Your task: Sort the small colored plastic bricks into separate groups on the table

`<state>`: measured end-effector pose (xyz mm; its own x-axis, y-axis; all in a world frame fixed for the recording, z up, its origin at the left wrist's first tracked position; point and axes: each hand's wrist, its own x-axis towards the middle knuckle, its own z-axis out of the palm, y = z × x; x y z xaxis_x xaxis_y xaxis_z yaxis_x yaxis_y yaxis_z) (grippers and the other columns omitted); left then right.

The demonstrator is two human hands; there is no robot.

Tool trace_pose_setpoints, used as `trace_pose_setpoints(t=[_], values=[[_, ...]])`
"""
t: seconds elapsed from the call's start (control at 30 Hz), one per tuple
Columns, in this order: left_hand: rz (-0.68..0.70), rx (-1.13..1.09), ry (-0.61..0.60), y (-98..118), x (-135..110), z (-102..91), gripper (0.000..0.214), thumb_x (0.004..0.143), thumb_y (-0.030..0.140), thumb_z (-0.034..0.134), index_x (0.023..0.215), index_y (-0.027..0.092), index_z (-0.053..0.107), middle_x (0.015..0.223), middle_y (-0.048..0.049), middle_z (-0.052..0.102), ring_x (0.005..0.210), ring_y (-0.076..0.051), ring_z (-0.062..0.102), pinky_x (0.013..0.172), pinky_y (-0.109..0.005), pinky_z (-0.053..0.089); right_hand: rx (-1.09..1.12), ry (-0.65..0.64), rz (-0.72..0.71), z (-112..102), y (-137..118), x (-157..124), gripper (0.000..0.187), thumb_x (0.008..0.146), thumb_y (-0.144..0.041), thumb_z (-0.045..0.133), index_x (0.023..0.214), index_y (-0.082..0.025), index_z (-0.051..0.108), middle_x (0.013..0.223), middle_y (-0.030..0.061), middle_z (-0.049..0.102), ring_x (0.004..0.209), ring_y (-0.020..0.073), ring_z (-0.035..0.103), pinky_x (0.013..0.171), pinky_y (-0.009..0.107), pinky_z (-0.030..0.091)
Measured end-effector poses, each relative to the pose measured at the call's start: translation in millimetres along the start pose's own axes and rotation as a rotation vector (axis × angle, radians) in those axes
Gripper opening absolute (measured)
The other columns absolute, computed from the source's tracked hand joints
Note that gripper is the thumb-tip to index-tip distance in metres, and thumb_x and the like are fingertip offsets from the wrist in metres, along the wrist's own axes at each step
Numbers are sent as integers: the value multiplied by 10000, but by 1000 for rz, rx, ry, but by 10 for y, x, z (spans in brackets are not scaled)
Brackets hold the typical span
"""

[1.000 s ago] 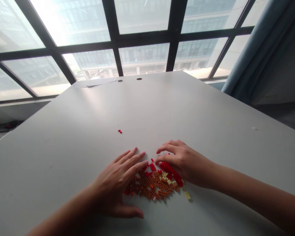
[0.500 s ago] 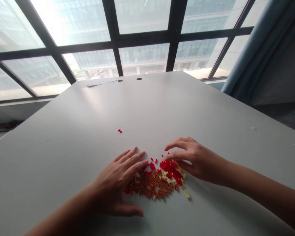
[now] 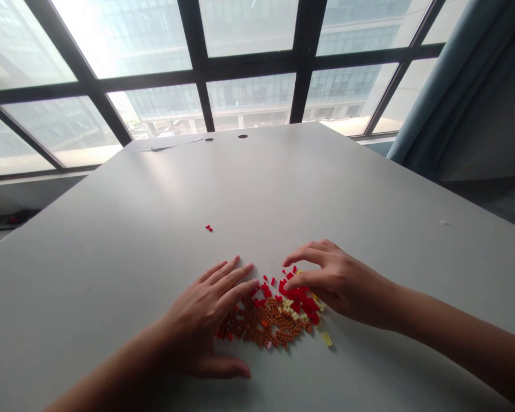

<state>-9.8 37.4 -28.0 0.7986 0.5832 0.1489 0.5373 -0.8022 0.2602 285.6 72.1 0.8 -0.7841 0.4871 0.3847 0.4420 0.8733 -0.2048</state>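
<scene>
A pile of small building bricks lies on the white table, with brown bricks [image 3: 261, 320] nearest me and red bricks [image 3: 302, 300] at its right. Pale yellow bricks [image 3: 290, 309] show between them. My left hand [image 3: 210, 309] rests flat along the pile's left side, fingers stretched and thumb spread out. It covers some of the bricks there. Over the red bricks, my right hand [image 3: 330, 277] hovers with fingers bent and apart. Its index fingertip reaches the red bricks; the thumb is partly hidden behind the fingers, and no brick shows in its grasp.
A few tiny red bricks [image 3: 209, 228] lie beyond the pile. One pale yellow brick [image 3: 327, 339] sits at the pile's near right. The white table [image 3: 266, 183] stretches to a large window; a sheet of paper [image 3: 171, 143] and two round holes are at its far edge.
My right hand has shifted slightly left and its fingers have moved over the red bricks, uncovering a few at the top. My left hand stays in place.
</scene>
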Motion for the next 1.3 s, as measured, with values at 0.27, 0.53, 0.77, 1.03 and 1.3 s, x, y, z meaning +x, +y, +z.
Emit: trace_pose_setpoints(t=[0.27, 0.53, 0.77, 1.03, 1.3], values=[[7, -6, 24, -2, 2, 17, 1054, 700, 776, 593, 1513, 237, 193, 1553, -146, 346, 1462, -364, 236, 1174, -541, 267, 15, 20, 71, 2, 21, 2, 125, 903, -190, 610, 882, -224, 728, 1023, 74, 724, 899, 197, 649, 795, 348, 423], [3, -18, -16, 13, 14, -24, 1059, 699, 744, 625, 1513, 242, 172, 1559, -155, 332, 1463, -377, 222, 1176, -551, 256, 28, -153, 177, 38, 37, 47, 76, 868, -206, 662, 856, -227, 733, 1055, 90, 689, 902, 214, 636, 804, 377, 456], [6, -36, 16, -13, -6, 29, 1055, 691, 741, 626, 1513, 245, 188, 1566, -140, 323, 1465, -374, 216, 1179, -561, 248, 75, -245, 222, 19, 17, 104, 54, 845, -194, 656, 834, -208, 707, 1075, 107, 668, 929, 232, 641, 843, 431, 464], [-1, -34, 21, 2, 0, 21, 1058, 692, 749, 626, 1512, 244, 187, 1560, -143, 335, 1463, -375, 222, 1179, -559, 249, 83, -258, 207, 9, -43, 148, 48, 823, -156, 659, 838, -194, 683, 1070, 105, 670, 944, 238, 648, 839, 421, 468], [-4, -43, 18, -14, -11, 48, 1077, 673, 767, 626, 1512, 249, 194, 1570, -138, 316, 1464, -379, 216, 1183, -559, 233, 192, -73, 267, 98, 130, 601, 63, 827, -138, 642, 849, -169, 692, 836, 44, 710, 756, 151, 649, 734, 273, 498]])
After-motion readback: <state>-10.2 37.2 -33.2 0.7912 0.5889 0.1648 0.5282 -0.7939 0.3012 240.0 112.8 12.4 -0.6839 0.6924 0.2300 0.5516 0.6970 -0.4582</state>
